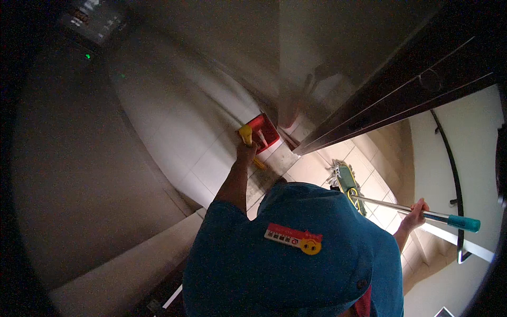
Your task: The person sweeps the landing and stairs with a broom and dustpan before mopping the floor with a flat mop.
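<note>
My left hand (246, 152) is closed around a yellow handle (246, 135), whose end sticks up above the fist. Just beyond it is a red open container (270, 127), apparently a dustpan; a pale streak or object shows inside it. Whether the handle joins the container is hidden by the hand. Another yellow piece (259, 163) shows below the fist. My right hand (416, 216) grips the metal pole (386, 203) of a flat mop, below its teal end grip (463, 223). The mop's green head (347, 177), fringed with grey strands, rests on the tiled floor.
A dark door or frame (368, 107) rises between the dim left area and the brighter right area. A black handrail (453, 170) runs along the pale wall at right, with steps (429, 247) below. Tiled floor (206, 152) and a wall (79, 178) lie to the left.
</note>
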Motion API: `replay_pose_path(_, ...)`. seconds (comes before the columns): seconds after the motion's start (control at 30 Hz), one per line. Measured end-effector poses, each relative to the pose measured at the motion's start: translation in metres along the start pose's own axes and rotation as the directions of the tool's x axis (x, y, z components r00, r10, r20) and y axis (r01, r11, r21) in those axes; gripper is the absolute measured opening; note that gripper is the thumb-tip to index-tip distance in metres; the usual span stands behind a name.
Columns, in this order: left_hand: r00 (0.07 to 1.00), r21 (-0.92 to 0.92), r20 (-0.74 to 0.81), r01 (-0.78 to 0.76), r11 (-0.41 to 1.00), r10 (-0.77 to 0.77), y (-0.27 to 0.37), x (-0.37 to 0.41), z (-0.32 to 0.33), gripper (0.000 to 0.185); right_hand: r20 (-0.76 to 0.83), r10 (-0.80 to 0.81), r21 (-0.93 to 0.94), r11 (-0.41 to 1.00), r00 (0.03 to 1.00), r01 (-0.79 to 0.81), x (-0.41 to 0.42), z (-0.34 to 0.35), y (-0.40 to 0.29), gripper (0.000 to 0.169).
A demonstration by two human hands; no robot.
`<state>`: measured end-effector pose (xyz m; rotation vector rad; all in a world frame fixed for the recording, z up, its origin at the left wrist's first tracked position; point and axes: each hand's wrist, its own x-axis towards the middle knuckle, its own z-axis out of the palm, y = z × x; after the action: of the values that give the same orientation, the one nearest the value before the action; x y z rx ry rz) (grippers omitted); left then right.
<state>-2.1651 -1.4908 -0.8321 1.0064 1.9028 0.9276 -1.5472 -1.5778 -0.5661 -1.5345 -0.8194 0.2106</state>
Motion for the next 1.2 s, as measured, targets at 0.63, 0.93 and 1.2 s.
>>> replay_pose_path(0.63,0.949,0.159,0.030,-0.313,0.936,0.313,0.048,0.022,0.077,0.021,-0.011,-0.011,0.012,1.000,1.000,0.011,0.004,0.010,-0.001,0.016)
replay_pose_path(0.93,0.953,0.067,0.234,-0.215,0.974,0.194,0.024,0.081,0.130,0.050,-0.074,-0.028,0.031,0.999,0.997,0.031,0.006,0.011,0.005,0.012)
replay_pose_path(1.2,0.885,0.424,0.403,-0.408,0.809,0.234,-0.013,0.044,0.108,0.039,-0.261,0.060,0.076,0.996,0.963,-0.041,0.007,0.007,0.015,0.010)
